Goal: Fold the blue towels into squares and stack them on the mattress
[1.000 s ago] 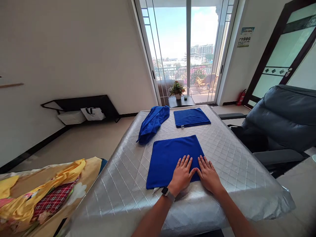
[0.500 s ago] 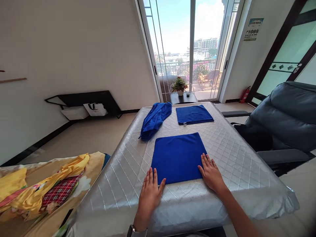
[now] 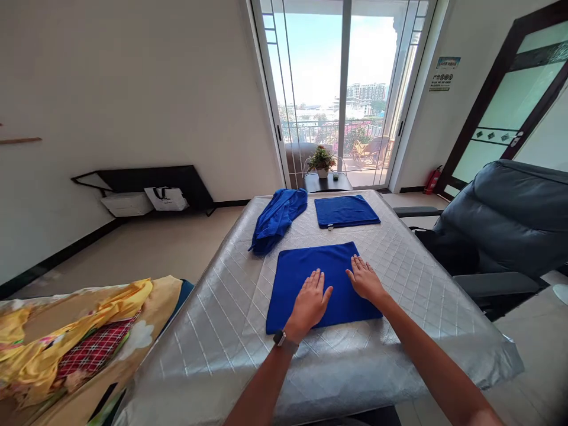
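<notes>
A folded blue cloth lies flat on a table with a silver quilted cover. My left hand rests on the middle of this cloth, palm down, with a watch on the wrist. Over the cloth's right part lies my right hand, also palm down and extended. Neither hand grips anything. Farther back on the table are a second folded blue cloth with a small white tag, and a crumpled blue cloth to its left.
At the lower left, yellow and red plaid fabrics lie on a patterned surface. A dark armchair stands at the right. Behind the table are a small table and a potted plant.
My left hand has moved forward and right, from the near left corner onto the cloth's middle. My right hand has moved forward and slightly left. The view has shifted a little.
</notes>
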Available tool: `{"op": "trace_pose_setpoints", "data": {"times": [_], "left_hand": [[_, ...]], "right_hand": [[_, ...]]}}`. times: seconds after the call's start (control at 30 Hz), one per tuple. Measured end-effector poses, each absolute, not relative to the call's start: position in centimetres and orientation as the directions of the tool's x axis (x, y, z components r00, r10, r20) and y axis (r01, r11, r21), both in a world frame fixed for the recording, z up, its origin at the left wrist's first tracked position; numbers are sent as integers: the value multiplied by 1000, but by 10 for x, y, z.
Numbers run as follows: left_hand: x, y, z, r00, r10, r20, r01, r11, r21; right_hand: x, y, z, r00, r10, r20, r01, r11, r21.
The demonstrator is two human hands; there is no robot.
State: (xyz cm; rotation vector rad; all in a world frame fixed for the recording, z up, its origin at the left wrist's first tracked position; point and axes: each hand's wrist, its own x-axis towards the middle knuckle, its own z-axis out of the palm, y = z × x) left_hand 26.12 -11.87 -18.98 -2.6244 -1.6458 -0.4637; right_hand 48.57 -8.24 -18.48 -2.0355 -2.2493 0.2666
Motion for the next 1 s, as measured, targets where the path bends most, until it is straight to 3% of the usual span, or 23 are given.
{"op": "trace_pose_setpoints", "data": {"times": [0.1,0.23,0.6,0.8,1.0], "left_hand": [[310,-95,-190,460,864,203,856,-493,159],[318,-89,-209,431,869,242,868,-473,154],[157,-112,-240,38,975,219,993,-62,101],[141,-130,-246,51,976,212,992,-75,105],[167,-106,-220,95,963,254,987,-124,104]], "right_hand": [[480,-67,-199,-54,998,-29,982,48,-182],[484,-66,-217,-64,998,1,981,63,-182],[483,-68,-212,-53,998,-38,974,43,-224],[486,-56,-199,-90,989,-121,976,63,-207],[487,-8,-181,-150,988,-43,968,137,-212]]}}
